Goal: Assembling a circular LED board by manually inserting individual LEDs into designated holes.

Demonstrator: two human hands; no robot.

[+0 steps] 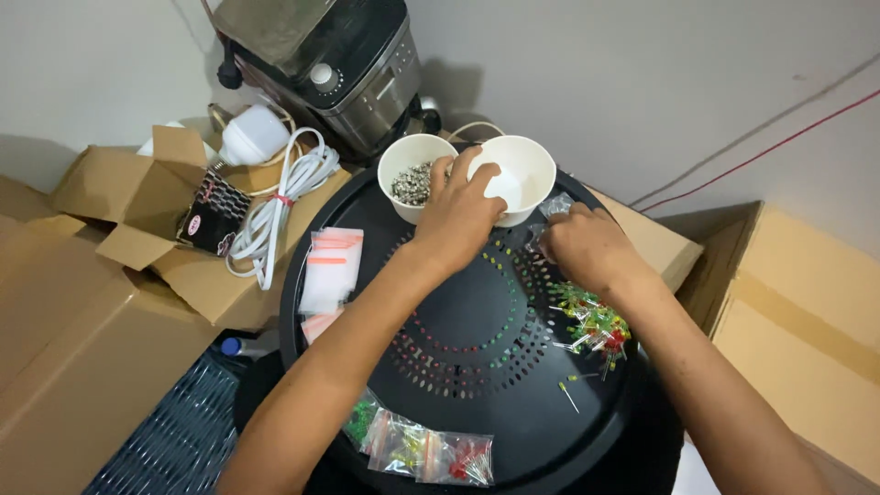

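My left hand [458, 215] reaches across the round black perforated tray [477, 367] and grips the rim of an empty white bowl [522, 170]. Beside it on the left stands a second white bowl [408, 174] filled with small grey parts. My right hand [582, 243] rests on the tray's right side, its fingers pinched on a small clear plastic bag [553, 207] next to the empty bowl. A loose pile of red, green and yellow LEDs [596, 321] lies just under my right wrist. One single LED [568, 396] lies apart lower down.
Small bags with red seals [332, 261] lie on the tray's left; bags of coloured LEDs [422, 449] sit at its near edge. Cardboard boxes [137, 275] with a white cable [275, 211] stand left, another box [797, 312] right, a dark appliance [339, 64] behind.
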